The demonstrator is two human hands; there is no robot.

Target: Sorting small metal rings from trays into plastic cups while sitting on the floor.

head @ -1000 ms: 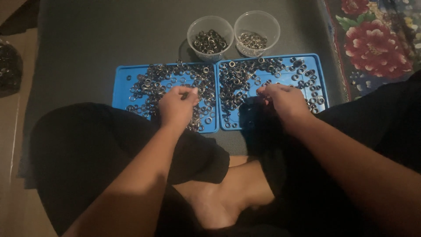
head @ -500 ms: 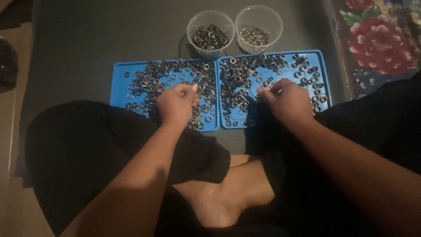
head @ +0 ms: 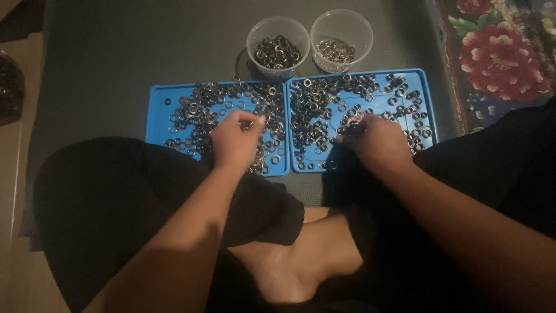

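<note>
- Two round clear plastic tubs stand side by side at the far middle of the dark mat: the left tub point(head: 278, 39) holds dark metal rings, the right tub point(head: 341, 36) paler ones.
- A dark bag point(head: 10, 90) lies at the far left edge; its contents cannot be told.
- No labels, signs or screens show.

Two trays sit side by side on a mat point(head: 116, 69), the left tray point(head: 159, 116) and the right tray point(head: 428, 110) both strewn with rings point(head: 313, 110), while two tubs point(head: 278, 40) holding rings stand just behind them.
</note>
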